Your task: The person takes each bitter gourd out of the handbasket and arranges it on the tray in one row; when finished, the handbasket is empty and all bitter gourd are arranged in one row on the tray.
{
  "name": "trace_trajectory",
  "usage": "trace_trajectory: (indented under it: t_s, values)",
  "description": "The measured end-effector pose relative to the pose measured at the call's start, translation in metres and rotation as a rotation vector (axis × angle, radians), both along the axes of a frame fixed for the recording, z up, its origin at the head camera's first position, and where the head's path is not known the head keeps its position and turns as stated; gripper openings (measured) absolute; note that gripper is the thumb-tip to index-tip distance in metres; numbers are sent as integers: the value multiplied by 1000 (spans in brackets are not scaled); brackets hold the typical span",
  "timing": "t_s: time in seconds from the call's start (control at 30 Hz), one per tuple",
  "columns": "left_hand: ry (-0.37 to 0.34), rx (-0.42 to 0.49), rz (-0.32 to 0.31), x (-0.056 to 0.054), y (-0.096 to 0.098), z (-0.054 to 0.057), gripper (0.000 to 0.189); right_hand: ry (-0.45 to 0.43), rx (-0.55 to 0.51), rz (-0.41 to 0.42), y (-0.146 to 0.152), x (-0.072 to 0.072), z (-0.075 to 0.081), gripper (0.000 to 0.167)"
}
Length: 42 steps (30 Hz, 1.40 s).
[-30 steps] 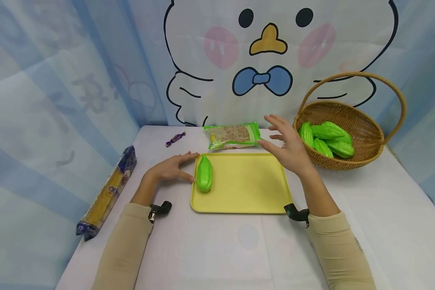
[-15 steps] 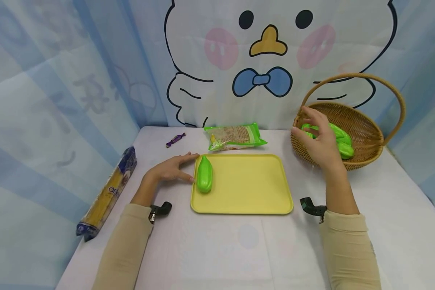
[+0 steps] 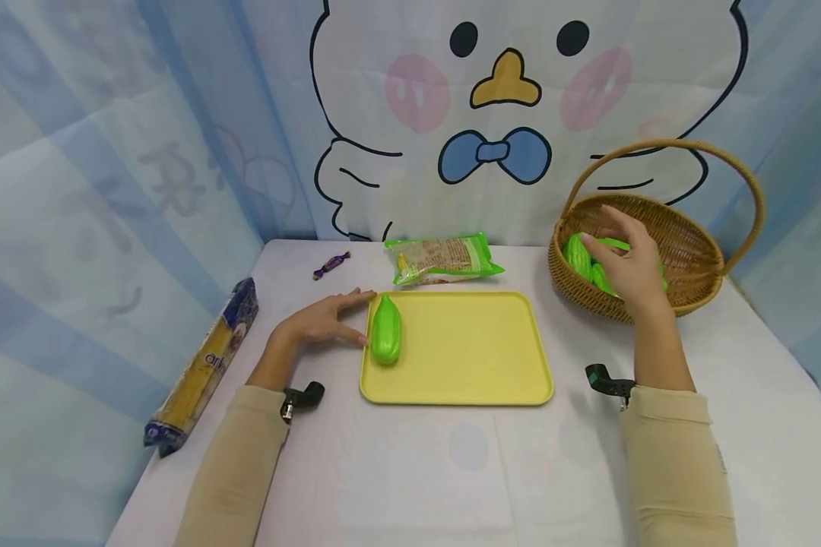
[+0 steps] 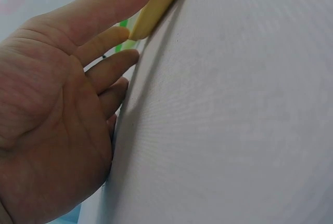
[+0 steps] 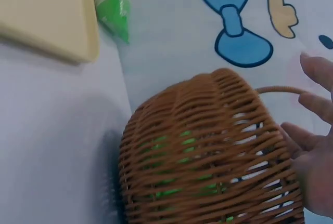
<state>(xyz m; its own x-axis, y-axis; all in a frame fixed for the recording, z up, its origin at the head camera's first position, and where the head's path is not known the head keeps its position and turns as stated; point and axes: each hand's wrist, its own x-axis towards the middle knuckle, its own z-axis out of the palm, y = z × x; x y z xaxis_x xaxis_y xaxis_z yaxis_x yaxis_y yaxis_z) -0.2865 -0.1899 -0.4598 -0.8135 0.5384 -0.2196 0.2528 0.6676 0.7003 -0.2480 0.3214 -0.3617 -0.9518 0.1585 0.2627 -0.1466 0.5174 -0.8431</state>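
My left hand (image 3: 320,317) rests at the left edge of a yellow tray (image 3: 465,349), fingers spread and thumb at the rim. In the left wrist view the palm and relaxed fingers of the left hand (image 4: 52,104) show beside the tray's edge. One glossy green fruit-shaped piece (image 3: 386,331), pointed at its top, lies at the tray's left end. Over the wicker basket (image 3: 687,243) hovers my right hand (image 3: 631,262), fingers extended and holding nothing. Several green ribbed pieces (image 3: 578,257) lie in the basket, partly hidden by that hand.
Behind the tray lies a green-and-clear food packet (image 3: 445,258), with a small purple wrapped candy (image 3: 331,264) to its left. A long yellow-and-blue package (image 3: 201,365) lies along the table's left edge. The basket's tall handle (image 3: 759,197) arches over its opening.
My right hand has moved right from above the tray's back right corner to over the basket. The left hand and the green piece on the tray have stayed put.
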Motion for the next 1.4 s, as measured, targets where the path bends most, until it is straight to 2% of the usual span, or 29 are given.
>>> trace_trajectory:
  t_s: [0.3,0.43,0.67,0.97,1.4]
  values:
    - [-25,17,11,1,0,-5,105,-46,184,11,21,-14,-1,74]
    - [-19,14,15,0,0,-5,105,-65,282,22,33,-24,2,74]
    - [2,27,-9,0,1,-3,102,-171,399,51,53,-35,1,70]
    - [-4,11,4,1,0,-2,103,-256,509,133,64,-43,5,65]
    - [5,1,-2,-2,0,-3,104,-398,600,202,73,-56,-3,62]
